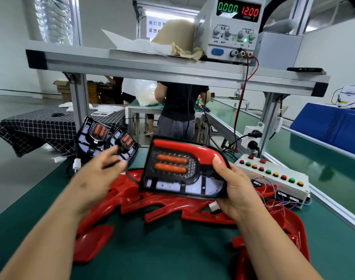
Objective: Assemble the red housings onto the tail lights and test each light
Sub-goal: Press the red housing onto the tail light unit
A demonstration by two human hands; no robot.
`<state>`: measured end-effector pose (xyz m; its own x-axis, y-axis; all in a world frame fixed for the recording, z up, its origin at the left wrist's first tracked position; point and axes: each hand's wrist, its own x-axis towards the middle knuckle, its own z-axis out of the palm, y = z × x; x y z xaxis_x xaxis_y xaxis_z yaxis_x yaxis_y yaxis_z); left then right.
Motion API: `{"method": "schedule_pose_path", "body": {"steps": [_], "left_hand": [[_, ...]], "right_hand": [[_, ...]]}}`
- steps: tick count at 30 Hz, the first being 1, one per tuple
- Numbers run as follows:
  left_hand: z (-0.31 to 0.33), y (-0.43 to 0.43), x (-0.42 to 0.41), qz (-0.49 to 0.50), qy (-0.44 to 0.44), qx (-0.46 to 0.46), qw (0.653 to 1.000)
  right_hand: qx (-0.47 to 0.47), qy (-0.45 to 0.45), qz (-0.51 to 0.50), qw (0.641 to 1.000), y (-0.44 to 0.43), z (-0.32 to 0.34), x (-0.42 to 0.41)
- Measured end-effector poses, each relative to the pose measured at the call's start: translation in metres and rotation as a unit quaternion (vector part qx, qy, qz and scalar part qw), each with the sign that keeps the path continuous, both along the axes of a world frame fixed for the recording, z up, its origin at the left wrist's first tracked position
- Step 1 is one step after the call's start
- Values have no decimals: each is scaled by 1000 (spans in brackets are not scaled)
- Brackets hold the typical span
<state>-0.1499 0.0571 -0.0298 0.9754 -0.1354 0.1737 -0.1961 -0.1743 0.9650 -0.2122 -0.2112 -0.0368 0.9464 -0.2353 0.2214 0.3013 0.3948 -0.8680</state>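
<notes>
My right hand [232, 186] grips the right edge of a black tail light [178, 168] that carries a red housing along its top, held up above the green mat. Two orange bars show in its middle. A black cable runs from its left side. My left hand [104, 168] is blurred, to the left of the light, fingers loosely curled and holding nothing, close to two bare tail lights [106, 138] standing at the mat's far left. Several loose red housings [156, 205] lie on the mat under my hands.
A white test box [273, 178] with coloured buttons and loose wires sits at the right. A power supply [233, 27] reading 12.00 stands on the aluminium shelf [152, 65] overhead. A blue bin [332, 124] is at far right. A person stands behind the bench.
</notes>
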Motion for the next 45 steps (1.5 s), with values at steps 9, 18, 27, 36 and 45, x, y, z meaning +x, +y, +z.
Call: {"method": "schedule_pose_path", "body": {"steps": [9,18,27,36,45], "left_hand": [[-5,37,6,75,70,315,943],[-3,19,3,52,24,453,890],[0,14,2,-48,-146,98,983],[8,-41,-32,-143,-372,258,880],[2,-52,-32,-120,-408,324,845]], "right_hand": [[67,39,-44,996,-2,-5,7],[125,47,-78,988,-5,-1,7],[106,64,-77,989,-9,-5,9],[87,111,-95,986,7,-2,8],[4,121,-83,989,15,-3,4]]}}
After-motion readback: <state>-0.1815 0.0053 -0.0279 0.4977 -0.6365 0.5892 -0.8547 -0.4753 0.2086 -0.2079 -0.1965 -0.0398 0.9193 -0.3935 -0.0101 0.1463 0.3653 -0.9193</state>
